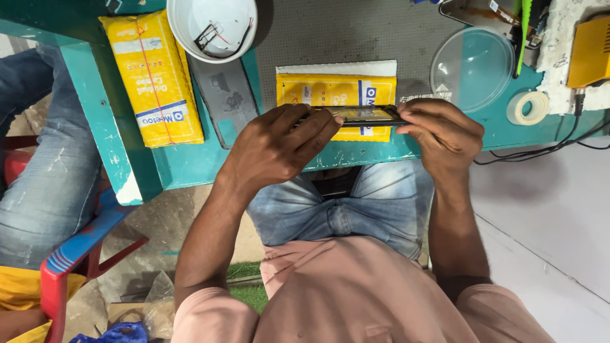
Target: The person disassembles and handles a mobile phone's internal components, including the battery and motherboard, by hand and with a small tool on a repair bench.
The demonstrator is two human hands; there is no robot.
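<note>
Both hands, left hand (279, 149) and right hand (441, 136), grip closed on a phone (362, 115) by its ends above the teal counter (190, 162); steady, even pressure seems wise.

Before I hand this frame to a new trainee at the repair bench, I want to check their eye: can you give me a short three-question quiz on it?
1. True or false: both the left hand and the right hand have a grip on the flat dark phone-like device.
2. What lies inside the white bowl? A) loose thin wires B) screws C) water
3. Fill in: the roll of tape lies just to the ____ of the clear round lid in the picture.

Key
1. True: one hand holds each end, above the yellow padded packet.
2. A.
3. Right.
</note>
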